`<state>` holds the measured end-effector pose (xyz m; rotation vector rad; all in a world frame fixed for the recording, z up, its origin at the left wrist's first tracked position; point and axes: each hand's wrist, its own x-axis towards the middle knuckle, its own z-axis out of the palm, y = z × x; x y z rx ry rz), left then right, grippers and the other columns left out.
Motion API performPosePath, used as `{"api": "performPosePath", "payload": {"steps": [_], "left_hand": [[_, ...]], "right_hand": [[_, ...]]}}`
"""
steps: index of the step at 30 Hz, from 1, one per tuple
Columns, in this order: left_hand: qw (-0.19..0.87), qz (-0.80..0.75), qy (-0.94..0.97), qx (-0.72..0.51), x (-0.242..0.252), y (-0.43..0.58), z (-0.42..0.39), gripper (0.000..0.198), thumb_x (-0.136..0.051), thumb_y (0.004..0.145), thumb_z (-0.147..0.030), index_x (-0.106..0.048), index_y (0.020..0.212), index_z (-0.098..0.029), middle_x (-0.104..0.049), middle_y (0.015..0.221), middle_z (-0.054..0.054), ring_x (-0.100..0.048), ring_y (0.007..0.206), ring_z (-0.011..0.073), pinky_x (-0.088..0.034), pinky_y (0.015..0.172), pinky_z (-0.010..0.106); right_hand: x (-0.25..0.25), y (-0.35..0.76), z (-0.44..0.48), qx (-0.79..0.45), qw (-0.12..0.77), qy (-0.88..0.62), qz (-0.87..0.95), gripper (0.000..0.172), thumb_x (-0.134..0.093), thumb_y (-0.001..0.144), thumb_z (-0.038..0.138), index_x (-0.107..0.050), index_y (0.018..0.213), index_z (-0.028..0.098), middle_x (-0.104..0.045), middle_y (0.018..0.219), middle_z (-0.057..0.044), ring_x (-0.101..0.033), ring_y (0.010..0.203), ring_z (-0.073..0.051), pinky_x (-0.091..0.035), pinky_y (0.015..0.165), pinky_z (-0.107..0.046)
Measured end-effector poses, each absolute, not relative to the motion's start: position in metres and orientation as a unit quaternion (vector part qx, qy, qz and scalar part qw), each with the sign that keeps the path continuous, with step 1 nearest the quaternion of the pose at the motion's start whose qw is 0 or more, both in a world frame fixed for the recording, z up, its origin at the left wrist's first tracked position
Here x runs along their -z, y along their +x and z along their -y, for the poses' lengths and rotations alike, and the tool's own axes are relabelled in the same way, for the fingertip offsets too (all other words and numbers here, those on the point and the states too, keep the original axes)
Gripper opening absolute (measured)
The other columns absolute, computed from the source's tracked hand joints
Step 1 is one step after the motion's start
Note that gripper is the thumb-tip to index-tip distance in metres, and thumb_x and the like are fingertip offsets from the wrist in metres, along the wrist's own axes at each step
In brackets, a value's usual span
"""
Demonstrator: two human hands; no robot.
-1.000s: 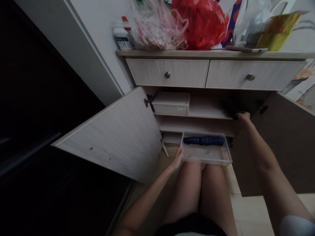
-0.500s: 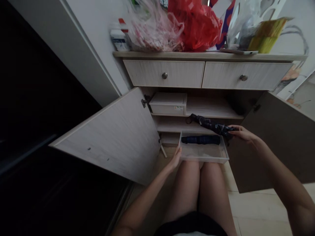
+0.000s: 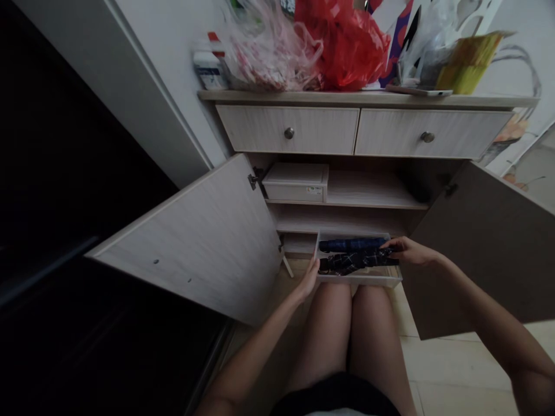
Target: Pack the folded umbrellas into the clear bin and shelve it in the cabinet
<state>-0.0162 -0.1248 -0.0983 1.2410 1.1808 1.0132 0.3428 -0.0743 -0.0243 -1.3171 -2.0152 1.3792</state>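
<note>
Left hand [image 3: 309, 278]: at the left near corner of the tray, grip closed on its rim.
Right hand [image 3: 410, 250]: at the right end of the tray, grip clamped on one end of the checked umbrella.
Checked umbrella [image 3: 351, 262]: folded, dark with a pale check, lying left to right inside the tray along its near side, just beside the blue umbrella; touching or not, cannot tell.
Blue umbrella [image 3: 351, 244]: folded, lying left to right along the far wall of the tray.
Tray [image 3: 368, 281]: shallow, clear plastic, resting on the knees just before the low opening of the cabinet.
Knees [image 3: 347, 312]: bare, close together, under the near edge of the tray.
Cabinet [image 3: 368, 97]: pale wood, both doors swung wide.
Left door [image 3: 195, 237]: open far out to the left, near the left forearm.
Right door [image 3: 485, 248]: open to the right, behind the right forearm.
Box [image 3: 296, 184]: white, lidded, at the left end of the upper shelf [image 3: 373, 195].
Drawers [image 3: 260, 128]: two side by side above the opening, both shut, one round knob each.
Cabinet top, left to right: bottle [image 3: 208, 65], pink bag [image 3: 269, 52], red bag [image 3: 342, 40], phone [image 3: 418, 91] lying flat.
Floor [image 3: 451, 370]: pale tiles, near right.
Far left: dark, too dim to tell.
</note>
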Motion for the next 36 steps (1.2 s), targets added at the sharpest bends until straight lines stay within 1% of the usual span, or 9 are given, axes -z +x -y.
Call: {"api": "performPosePath", "payload": {"steps": [7,12,17,20,23,26,30,33,36], "left_hand": [[0.534,-0.509,0.533,-0.414,0.097,-0.017,0.126,0.082,-0.039,0.091,-0.071,-0.032,0.156,-0.022,-0.025,0.164,0.005,-0.013,0.154,0.0254,-0.008,0.126,0.041],[0.534,-0.518,0.534,-0.402,0.097,-0.018,0.127,0.084,-0.038,0.09,-0.073,-0.034,0.155,-0.02,-0.029,0.162,0.007,-0.017,0.153,0.0267,-0.011,0.126,0.042],[0.53,-0.527,0.538,-0.39,0.098,-0.016,0.126,0.09,-0.036,0.087,-0.077,-0.032,0.155,-0.019,-0.028,0.163,0.007,-0.014,0.154,0.0251,-0.009,0.126,0.039],[0.533,-0.533,0.536,-0.38,0.098,-0.015,0.124,0.094,-0.035,0.086,-0.079,-0.029,0.156,-0.017,-0.025,0.163,0.008,-0.012,0.154,0.0251,-0.009,0.126,0.039],[0.532,-0.517,0.549,-0.385,0.097,-0.015,0.124,0.099,-0.033,0.084,-0.082,-0.026,0.157,-0.017,-0.02,0.165,0.008,-0.013,0.154,0.0246,-0.009,0.126,0.038],[0.528,-0.502,0.56,-0.395,0.097,-0.015,0.124,0.099,-0.034,0.083,-0.083,-0.026,0.157,-0.018,-0.017,0.165,0.008,-0.012,0.154,0.0238,-0.008,0.126,0.037],[0.54,-0.5,0.54,-0.409,0.1,-0.016,0.124,0.099,-0.038,0.08,-0.085,-0.033,0.154,-0.019,-0.02,0.165,0.008,-0.012,0.154,0.0263,-0.007,0.126,0.038],[0.549,-0.501,0.522,-0.418,0.101,-0.016,0.124,0.098,-0.043,0.079,-0.084,-0.037,0.153,-0.019,-0.022,0.164,0.008,-0.011,0.154,0.0275,-0.006,0.127,0.04],[0.55,-0.491,0.519,-0.433,0.102,-0.015,0.125,0.093,-0.046,0.082,-0.08,-0.038,0.153,-0.02,-0.022,0.164,0.007,-0.009,0.154,0.0268,-0.006,0.127,0.04]], "right_hand": [[0.031,0.333,0.077,-0.374,0.167,-0.449,0.794,0.035,-0.061,0.075,0.022,-0.071,0.108,0.016,-0.071,0.096,-0.005,-0.066,0.086,-0.019,-0.051,0.078,-0.028],[0.028,0.321,0.093,-0.198,0.081,-0.455,0.865,0.046,-0.055,0.07,0.001,-0.066,0.111,0.018,-0.068,0.107,-0.008,-0.065,0.093,-0.019,-0.048,0.083,-0.027],[0.028,0.299,0.107,-0.009,-0.067,-0.488,0.87,0.046,-0.054,0.074,0.0,-0.064,0.116,0.019,-0.065,0.107,-0.013,-0.063,0.1,-0.024,-0.047,0.087,-0.031],[0.024,0.299,0.102,-0.014,-0.097,-0.483,0.87,0.05,-0.067,0.073,0.01,-0.063,0.122,0.017,-0.064,0.113,-0.016,-0.062,0.105,-0.028,-0.048,0.091,-0.035],[0.007,0.318,0.075,-0.154,-0.05,-0.443,0.882,0.053,-0.075,0.072,0.025,-0.063,0.123,0.02,-0.065,0.12,-0.012,-0.063,0.108,-0.026,-0.049,0.093,-0.033],[-0.022,0.352,0.028,-0.218,0.043,-0.522,0.823,0.037,-0.065,0.086,0.031,-0.065,0.122,0.021,-0.068,0.115,-0.008,-0.065,0.103,-0.022,-0.049,0.091,-0.03],[-0.048,0.394,-0.035,-0.097,0.101,-0.753,0.642,0.044,-0.064,0.089,0.022,-0.057,0.13,0.008,-0.058,0.127,-0.024,-0.059,0.112,-0.029,-0.043,0.095,-0.036],[-0.048,0.412,-0.062,-0.079,0.111,-0.804,0.579,0.051,-0.059,0.092,0.015,-0.047,0.138,-0.003,-0.045,0.134,-0.037,-0.053,0.121,-0.033,-0.039,0.095,-0.039],[-0.037,0.419,-0.077,-0.097,0.109,-0.821,0.552,0.053,-0.057,0.093,0.014,-0.042,0.138,-0.01,-0.044,0.13,-0.042,-0.051,0.122,-0.034,-0.039,0.092,-0.039]]}}
